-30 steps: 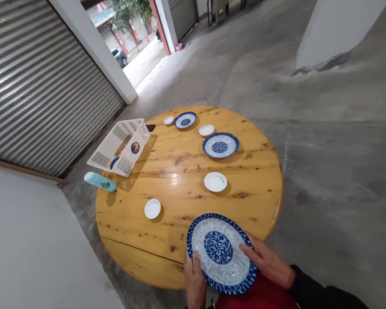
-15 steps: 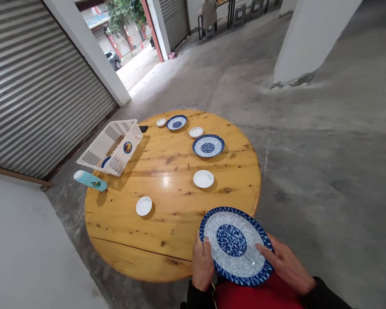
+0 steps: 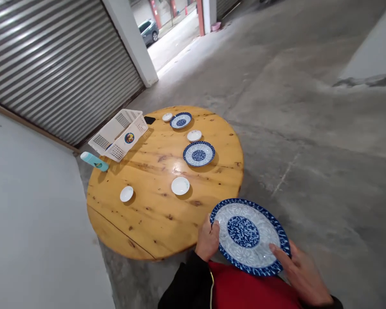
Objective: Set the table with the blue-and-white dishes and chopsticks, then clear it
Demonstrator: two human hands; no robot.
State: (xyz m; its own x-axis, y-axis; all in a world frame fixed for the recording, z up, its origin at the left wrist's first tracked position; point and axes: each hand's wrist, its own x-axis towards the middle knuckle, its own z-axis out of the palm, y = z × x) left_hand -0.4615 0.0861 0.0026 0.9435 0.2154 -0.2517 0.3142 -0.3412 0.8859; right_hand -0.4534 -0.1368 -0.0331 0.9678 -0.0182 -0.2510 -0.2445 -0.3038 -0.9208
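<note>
A blue-and-white patterned plate (image 3: pixel 243 231) is held tilted in front of me, beside the near right edge of the round wooden table (image 3: pixel 141 223). My left hand (image 3: pixel 208 238) grips its left rim, thumb on top. On the right rim my right hand (image 3: pixel 300 268) is closed, its thumb lying over the plate's face and the other fingers hidden beneath. Closest to the plate on the table is a small white dish (image 3: pixel 180 186). Another blue-and-white plate (image 3: pixel 198 154) lies beyond it, near a second white dish (image 3: pixel 194 136).
A white plastic basket (image 3: pixel 137 133) with chopsticks stands at the table's far left, near a light-blue bottle (image 3: pixel 94 161) and a black phone (image 3: pixel 149 120). A white bowl (image 3: pixel 126 194) sits at left. Farther off are a patterned plate (image 3: pixel 181 120) and small dish (image 3: pixel 167 116).
My view has turned and shifted, so the table appears farther left. Both hands keep hold of the plate, which now sits slightly farther right and higher in view.
</note>
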